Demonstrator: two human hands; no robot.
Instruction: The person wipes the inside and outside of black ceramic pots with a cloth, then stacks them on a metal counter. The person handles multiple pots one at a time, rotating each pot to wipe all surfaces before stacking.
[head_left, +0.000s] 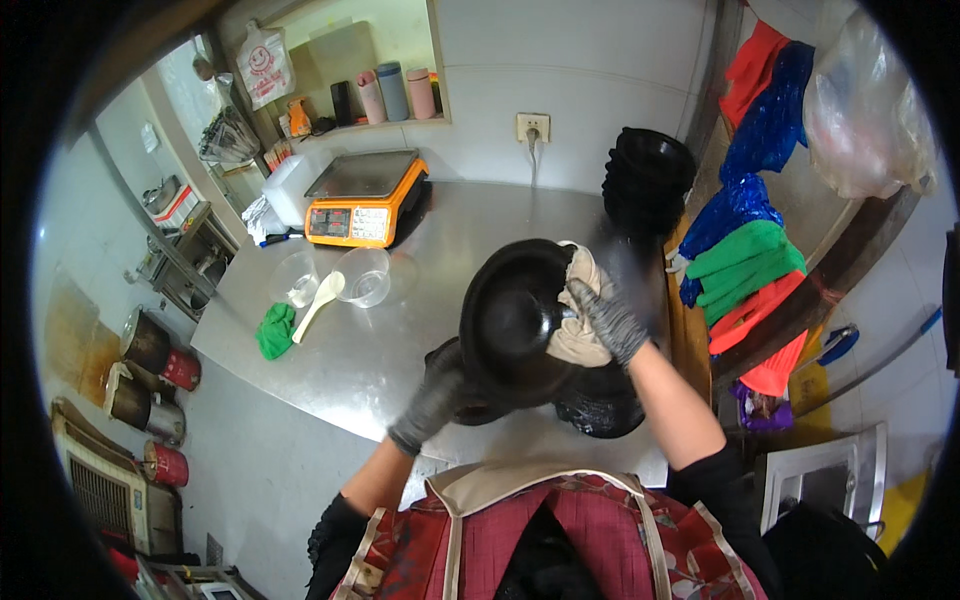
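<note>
A glossy black bowl (514, 315) is held tilted above the steel table, its inside facing me. My left hand (439, 390), in a dark glove, grips the bowl at its left lower side; the fingers are partly hidden behind it. In a grey glove, my right hand (609, 313) presses a beige cloth (583, 341) against the bowl's right rim. Below the held bowl, more black bowls (600, 405) sit near the table's front edge, partly covered by it. A stack of several black bowls (649, 180) stands at the back right corner.
On the steel table (487, 214) are an orange scale (364, 202), two clear plastic tubs (363, 277), a cream-coloured spoon (319, 306) and a green cloth (276, 331). A wall socket (533, 127) holds a plug. Green gloves or cloths (746, 259) hang at the right.
</note>
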